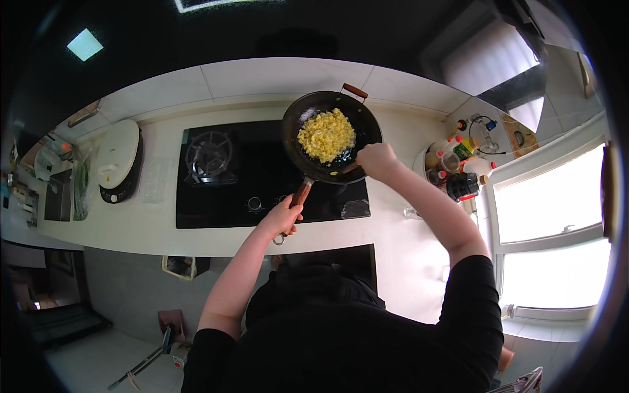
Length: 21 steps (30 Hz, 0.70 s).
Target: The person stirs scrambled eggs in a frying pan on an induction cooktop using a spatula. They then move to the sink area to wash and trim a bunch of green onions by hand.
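Observation:
A dark wok (291, 132) with wooden handles is over the right side of a black glass gas hob (231, 206). Chopped yellow scrambled egg (327, 135) lies heaped in its middle, with a glossy film of oil beside it and a small loose piece near the rim. My left hand (285, 217) is wrapped around the wok's long wooden handle (301, 192). Over the wok's lower right rim, my right hand (377, 161) is closed on a brownish cooking utensil (351, 168). Most of that utensil is hidden by the hand, so its type is unclear.
A bare burner (209, 154) is left of the wok. Farther left stand a white-lidded electric griddle (119, 154), a clear plastic tray (154, 181) and bagged greens (81, 184). Several sauce bottles (462, 184) crowd the right corner beside a window (550, 196). A bin (179, 267) is below the counter.

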Available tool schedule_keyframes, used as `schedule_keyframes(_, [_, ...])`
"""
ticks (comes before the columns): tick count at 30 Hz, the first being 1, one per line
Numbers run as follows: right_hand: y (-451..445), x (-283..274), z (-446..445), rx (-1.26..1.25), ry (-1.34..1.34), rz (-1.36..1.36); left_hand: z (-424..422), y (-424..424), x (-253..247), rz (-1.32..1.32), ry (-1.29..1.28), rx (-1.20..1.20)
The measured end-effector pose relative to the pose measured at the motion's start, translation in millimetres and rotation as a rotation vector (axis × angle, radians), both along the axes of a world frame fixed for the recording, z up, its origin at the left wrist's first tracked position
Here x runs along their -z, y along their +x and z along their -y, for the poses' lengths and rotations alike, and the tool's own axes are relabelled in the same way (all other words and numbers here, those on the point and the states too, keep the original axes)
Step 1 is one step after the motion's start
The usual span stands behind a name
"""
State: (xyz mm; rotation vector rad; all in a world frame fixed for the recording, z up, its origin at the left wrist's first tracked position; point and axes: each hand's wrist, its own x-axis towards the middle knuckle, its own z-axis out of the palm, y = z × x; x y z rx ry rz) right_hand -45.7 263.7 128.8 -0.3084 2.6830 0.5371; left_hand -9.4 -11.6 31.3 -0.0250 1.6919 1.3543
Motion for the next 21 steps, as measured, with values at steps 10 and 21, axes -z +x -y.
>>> schedule_keyframes(10, [-52.5,31.7,-42.4,0.437,-0.204,-0.246,5.8,-0.6,0.3,0.004,0.006,-0.007])
schedule_keyframes(21, [-137.7,77.1,-46.8,0.252,-0.534,-0.246,-0.7,-2.5,0.5,0.003,0.010,0.043])
